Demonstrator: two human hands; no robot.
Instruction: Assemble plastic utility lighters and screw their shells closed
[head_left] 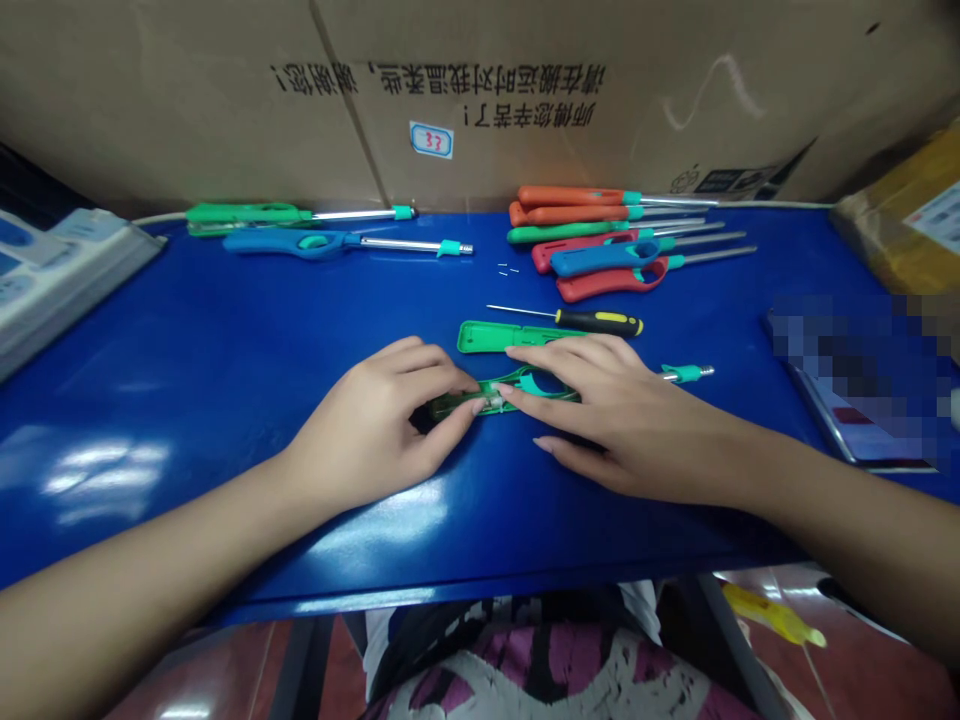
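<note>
Left hand (375,425) pinches the left end of an opened green plastic long-nozzle lighter (517,381) at table (225,350) centre | right hand (607,410) flat, fingers pressing it | green cover shell (487,337) off, just beyond | black-and-yellow screwdriver (596,322) unused | seemingly midway: casing unclosed

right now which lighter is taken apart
The green lighter between left hand and right hand, its cover off behind it. The pair back left and pile back right are whole.

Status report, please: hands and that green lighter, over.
Left grip pinches opened green lighter; right grip flat on it. Lying on blue table. Screwdriver, green cover behind, nothing blocking.
</note>
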